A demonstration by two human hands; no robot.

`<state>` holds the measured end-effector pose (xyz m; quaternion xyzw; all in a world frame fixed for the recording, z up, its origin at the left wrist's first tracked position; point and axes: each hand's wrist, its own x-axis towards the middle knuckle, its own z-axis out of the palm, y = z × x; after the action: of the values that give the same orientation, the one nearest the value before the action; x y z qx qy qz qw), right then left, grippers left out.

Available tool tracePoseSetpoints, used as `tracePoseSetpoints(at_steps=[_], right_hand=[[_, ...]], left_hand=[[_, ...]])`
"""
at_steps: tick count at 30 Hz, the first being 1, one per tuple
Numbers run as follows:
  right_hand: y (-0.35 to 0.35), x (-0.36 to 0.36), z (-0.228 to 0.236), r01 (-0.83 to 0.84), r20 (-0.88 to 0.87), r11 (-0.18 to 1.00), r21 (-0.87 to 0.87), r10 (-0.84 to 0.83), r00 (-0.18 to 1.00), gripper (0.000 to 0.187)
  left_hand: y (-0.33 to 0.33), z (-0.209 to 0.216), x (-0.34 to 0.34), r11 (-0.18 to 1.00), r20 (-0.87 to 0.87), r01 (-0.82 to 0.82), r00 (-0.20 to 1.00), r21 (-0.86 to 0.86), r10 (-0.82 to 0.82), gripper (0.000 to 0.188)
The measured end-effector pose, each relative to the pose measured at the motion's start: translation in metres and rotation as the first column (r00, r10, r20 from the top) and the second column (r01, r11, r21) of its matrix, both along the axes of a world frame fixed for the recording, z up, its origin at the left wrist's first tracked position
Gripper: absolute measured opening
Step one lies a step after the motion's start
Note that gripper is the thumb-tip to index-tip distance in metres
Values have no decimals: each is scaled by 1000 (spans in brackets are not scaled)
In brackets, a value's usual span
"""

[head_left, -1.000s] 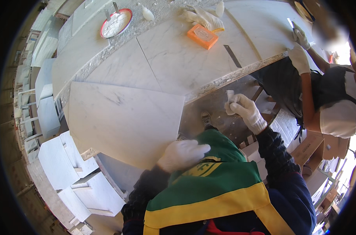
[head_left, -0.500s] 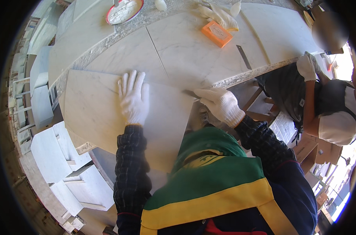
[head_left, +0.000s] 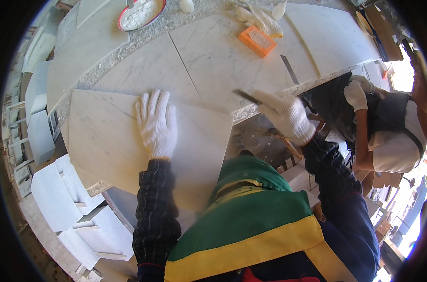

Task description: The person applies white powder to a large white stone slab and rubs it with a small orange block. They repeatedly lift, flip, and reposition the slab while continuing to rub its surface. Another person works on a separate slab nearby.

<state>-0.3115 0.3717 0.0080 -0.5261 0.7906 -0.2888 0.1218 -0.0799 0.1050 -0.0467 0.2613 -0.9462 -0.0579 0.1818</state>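
Observation:
My left hand (head_left: 156,124), in a white knit glove, lies flat with its fingers stretched on a veined white marble-like slab (head_left: 103,124). That slab rests over other pale slabs on the bench. My right hand (head_left: 287,116), gloved the same way and a little blurred, is closed around a thin, dark flat blade (head_left: 246,96). The blade points left, just beyond the slab's right corner and apart from it. A similar flat metal strip (head_left: 288,69) lies on a pale slab farther right, near an orange box (head_left: 257,41).
Spare white gloves (head_left: 265,22) lie behind the box. At the far left is a red-rimmed bowl (head_left: 120,23) of white paste, with a white rounded lump (head_left: 186,5) nearby. A co-worker (head_left: 394,122) in gloves stands at the right. White panels (head_left: 58,195) stand at the lower left.
My right hand has moved right and slightly upward with the blade, away from the slab's right edge. My left hand stays flat on the slab. The co-worker's gloved hands have shifted.

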Motion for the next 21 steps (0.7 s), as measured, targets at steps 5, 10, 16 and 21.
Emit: tracePoseSetpoints(at_steps=[5, 10, 16, 21], right_hand=[[-72, -54, 4, -70, -357, 993, -99, 31, 933, 29], [-159, -86, 6, -239, -308, 953, -184, 175, 935, 23], [-227, -101, -5, -73, 138, 984, -163, 96, 986, 26], [-272, -115, -28, 58, 461, 988, -142, 14, 887, 24]], left_hand=[[1, 2, -1, 1000, -7, -17, 1000, -2, 17, 36], [3, 4, -3, 999, -25, -32, 999, -11, 32, 33], [4, 10, -5, 999, -59, -32, 998, -14, 31, 29], [4, 17, -6, 998, -78, -48, 996, 51, 52, 29]])
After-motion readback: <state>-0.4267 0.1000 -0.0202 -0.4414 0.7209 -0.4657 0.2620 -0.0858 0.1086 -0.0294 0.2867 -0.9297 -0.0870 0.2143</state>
